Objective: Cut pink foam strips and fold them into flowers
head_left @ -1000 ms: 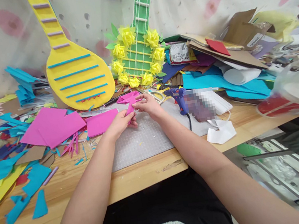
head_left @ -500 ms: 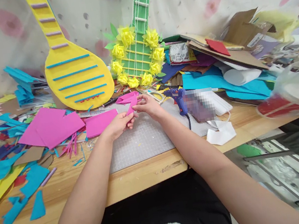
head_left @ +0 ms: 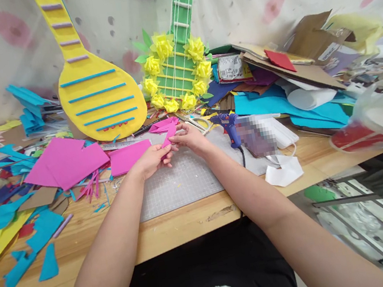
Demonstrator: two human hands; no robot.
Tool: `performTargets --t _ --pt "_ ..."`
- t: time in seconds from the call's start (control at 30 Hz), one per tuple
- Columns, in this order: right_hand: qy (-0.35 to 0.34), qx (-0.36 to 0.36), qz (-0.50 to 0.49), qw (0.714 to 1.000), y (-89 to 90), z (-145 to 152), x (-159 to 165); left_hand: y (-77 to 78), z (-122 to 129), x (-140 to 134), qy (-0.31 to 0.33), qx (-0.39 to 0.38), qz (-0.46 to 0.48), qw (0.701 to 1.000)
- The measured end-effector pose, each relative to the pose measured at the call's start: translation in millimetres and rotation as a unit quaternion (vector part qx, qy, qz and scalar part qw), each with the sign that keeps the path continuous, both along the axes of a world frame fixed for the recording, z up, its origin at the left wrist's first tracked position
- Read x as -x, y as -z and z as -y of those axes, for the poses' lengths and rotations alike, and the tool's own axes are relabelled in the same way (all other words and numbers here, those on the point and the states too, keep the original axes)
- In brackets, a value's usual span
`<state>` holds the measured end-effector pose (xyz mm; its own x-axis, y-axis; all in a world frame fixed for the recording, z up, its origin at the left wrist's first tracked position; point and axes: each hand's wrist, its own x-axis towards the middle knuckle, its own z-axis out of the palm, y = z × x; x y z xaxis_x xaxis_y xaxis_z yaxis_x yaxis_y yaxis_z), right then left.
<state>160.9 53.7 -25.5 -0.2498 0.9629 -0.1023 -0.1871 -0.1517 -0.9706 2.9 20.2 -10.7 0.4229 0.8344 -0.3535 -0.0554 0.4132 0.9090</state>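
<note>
Between my two hands is a small strip of pink paper (head_left: 171, 134), held above the grey gridded cutting mat (head_left: 180, 184). My left hand (head_left: 153, 160) pinches its lower end, thumb on top. The fingers of my right hand (head_left: 189, 138) are closed on its right edge. Just behind lies another folded pink piece (head_left: 159, 126), partly overlapped by the strip. Scissors (head_left: 200, 123) rest beyond my right hand. To the left of my left hand is a flat pink sheet (head_left: 129, 157), with larger pink sheets (head_left: 64, 162) further left.
A blue glue gun (head_left: 229, 130) stands right of my hands, near a white folded paper (head_left: 284, 172). Yellow (head_left: 100, 95) and green (head_left: 179, 69) guitar-shaped crafts lean at the back. Blue scraps (head_left: 44, 229) litter the left; cardboard (head_left: 289, 68) is piled right, beside a clear plastic container (head_left: 374, 118).
Almost nothing differs. Both hands keep their hold on the pink strip, with only a slight shift of the fingers, and the view has moved a little.
</note>
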Motion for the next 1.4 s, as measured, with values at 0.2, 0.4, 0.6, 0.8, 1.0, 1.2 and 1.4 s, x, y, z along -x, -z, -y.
performTargets --t 0.2,0.4,0.6,0.8,1.0,1.2,1.4 --pt "0.004 0.004 -0.018 1.000 -1.2 1.6 1.0 -0.7 -0.9 0.7 0.006 -0.007 0.018 1.000" --pt "-0.020 0.001 -0.015 1.000 0.9 3.5 2.7 3.0 -1.6 -1.3 -0.013 -0.011 0.027 0.999" --pt "0.029 -0.016 0.055 0.998 4.0 -2.0 1.6 0.6 -0.7 -4.5 -0.041 -0.013 -0.017 0.999" --pt "0.030 -0.037 0.096 0.994 2.3 -3.7 3.3 -0.3 1.3 -12.4 -0.100 -0.037 -0.083 0.991" --pt "0.037 -0.040 0.085 0.995 4.5 -3.8 3.4 5.0 -0.1 -12.5 -0.092 -0.057 -0.059 0.992" --pt "0.002 -0.008 0.014 1.000 5.5 -0.6 3.9 2.3 -0.4 -12.1 -0.082 -0.007 -0.006 0.997" --pt "0.029 0.003 0.018 0.999 5.0 -1.5 3.5 2.6 -0.8 -11.1 -0.051 0.030 0.048 0.997"
